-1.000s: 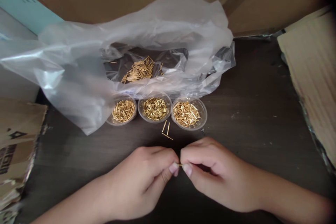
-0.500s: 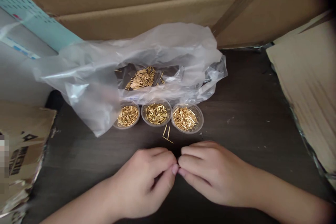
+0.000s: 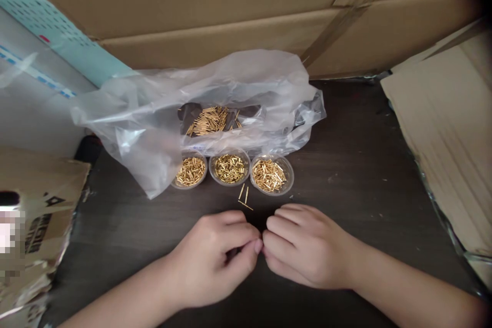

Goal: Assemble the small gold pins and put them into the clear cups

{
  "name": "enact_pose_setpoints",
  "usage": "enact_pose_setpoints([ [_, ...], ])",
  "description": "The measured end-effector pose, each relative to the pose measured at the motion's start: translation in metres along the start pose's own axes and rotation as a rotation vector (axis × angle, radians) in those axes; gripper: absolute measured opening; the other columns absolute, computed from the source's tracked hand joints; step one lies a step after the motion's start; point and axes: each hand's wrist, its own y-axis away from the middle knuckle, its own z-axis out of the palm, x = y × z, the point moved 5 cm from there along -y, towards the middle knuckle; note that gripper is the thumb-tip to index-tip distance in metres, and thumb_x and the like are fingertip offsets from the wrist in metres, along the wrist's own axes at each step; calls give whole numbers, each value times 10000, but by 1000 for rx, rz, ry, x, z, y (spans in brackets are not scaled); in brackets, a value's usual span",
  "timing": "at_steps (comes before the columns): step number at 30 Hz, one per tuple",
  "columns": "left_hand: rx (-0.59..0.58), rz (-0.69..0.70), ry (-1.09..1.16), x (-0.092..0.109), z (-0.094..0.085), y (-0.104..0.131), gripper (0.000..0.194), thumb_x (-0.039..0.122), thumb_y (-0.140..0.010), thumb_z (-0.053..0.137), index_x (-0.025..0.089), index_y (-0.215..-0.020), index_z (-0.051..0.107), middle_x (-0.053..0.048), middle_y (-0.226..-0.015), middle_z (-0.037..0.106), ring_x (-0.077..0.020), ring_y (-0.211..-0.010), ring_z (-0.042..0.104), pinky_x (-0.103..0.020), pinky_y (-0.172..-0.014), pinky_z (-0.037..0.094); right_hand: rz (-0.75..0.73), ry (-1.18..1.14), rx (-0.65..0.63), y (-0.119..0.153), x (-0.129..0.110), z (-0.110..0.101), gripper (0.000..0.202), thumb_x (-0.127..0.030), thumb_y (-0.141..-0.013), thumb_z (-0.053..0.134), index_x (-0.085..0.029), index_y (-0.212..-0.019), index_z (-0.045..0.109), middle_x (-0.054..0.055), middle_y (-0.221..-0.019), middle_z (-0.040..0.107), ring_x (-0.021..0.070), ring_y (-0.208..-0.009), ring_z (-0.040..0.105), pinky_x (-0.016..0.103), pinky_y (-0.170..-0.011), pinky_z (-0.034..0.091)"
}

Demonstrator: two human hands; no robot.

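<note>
My left hand (image 3: 226, 253) is closed in a pinch, thumb against forefinger. My right hand (image 3: 307, 246) is closed too, its curled fingers meeting the left fingertips. Whatever they pinch is hidden between the fingers. Just beyond them a few thin gold pins (image 3: 246, 196) lie on the dark table. Behind these, three clear round cups stand in a row: the left cup (image 3: 192, 170) and the right cup (image 3: 271, 175) hold slim gold pieces, while the middle cup (image 3: 229, 167) has short gold tubes.
A crumpled clear plastic bag (image 3: 246, 79) lies behind the cups, with a heap of gold pins (image 3: 210, 120) in its opening. Cardboard (image 3: 215, 5) walls off the back. More cardboard stands at the right (image 3: 446, 128), and a printed carton (image 3: 57, 205) is at the left.
The camera view has shifted slightly. My right hand has turned a little, so its thumb no longer shows. The left hand keeps its pinch, and the pins stay where they were.
</note>
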Motion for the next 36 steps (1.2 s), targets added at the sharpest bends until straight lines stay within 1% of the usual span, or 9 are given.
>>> enact_pose_setpoints([
  [3,65,-19,93,-2,-4,-1,220,153,-976,531,120,-889,731,-28,-724,595,-117,-665,547,-240,-603,421,13,15,120,1,2,-5,263,-183,-902,540,-182,-645,597,-2,-593,456,161,-576,389,333,-545,354],
  [6,125,-59,152,-6,-7,-2,168,162,-953,598,141,-934,764,-27,-743,631,-105,-652,557,-221,-596,437,42,35,205,4,3,-9,132,-186,-886,600,-127,-838,708,5,-630,536,160,-591,441,336,-562,404],
  [11,201,-147,267,-11,-10,-5,130,180,-918,660,159,-917,788,-11,-708,614,-78,-575,522,-191,-535,433,94,75,279,8,5,-12,267,-164,-860,701,-90,-1117,699,-14,-648,580,145,-579,492,321,-549,425],
  [15,209,-206,337,-14,-11,-5,115,207,-904,680,151,-896,780,-6,-706,602,-70,-559,520,-177,-505,431,113,35,319,9,8,-12,216,-121,-848,715,-107,-1063,695,-5,-686,621,132,-587,505,306,-560,439],
  [18,179,-227,347,-14,-11,-5,144,231,-933,649,142,-885,753,-10,-740,628,-63,-555,517,-179,-510,427,151,-19,325,8,10,-12,26,-122,-866,667,-138,-852,682,13,-686,613,137,-594,498,312,-568,439],
  [21,119,-221,342,-13,-11,-5,201,245,-971,602,140,-872,742,-18,-752,646,-80,-611,548,-195,-552,428,185,-105,332,7,11,-13,224,-100,-893,563,-150,-679,605,20,-623,542,136,-562,451,316,-529,403],
  [23,79,-197,345,-10,-11,-5,207,233,-981,587,149,-897,757,-22,-755,658,-94,-651,572,-210,-585,436,187,-158,343,5,12,-15,224,-84,-899,523,-133,-705,624,26,-625,543,134,-556,452,313,-514,396],
  [28,26,-90,377,-4,-11,-5,180,196,-957,619,170,-993,793,-47,-791,701,-124,-694,610,-250,-637,473,158,-125,438,5,12,-23,212,-77,-892,598,-75,-1072,710,48,-787,679,128,-640,574,293,-594,503],
  [36,122,-170,516,-12,-10,-2,117,218,-904,705,172,-953,802,-36,-776,660,-89,-616,582,-190,-541,478,149,-122,446,6,12,-26,140,-111,-905,661,-111,-1019,742,45,-822,685,126,-671,595,291,-629,532],
])
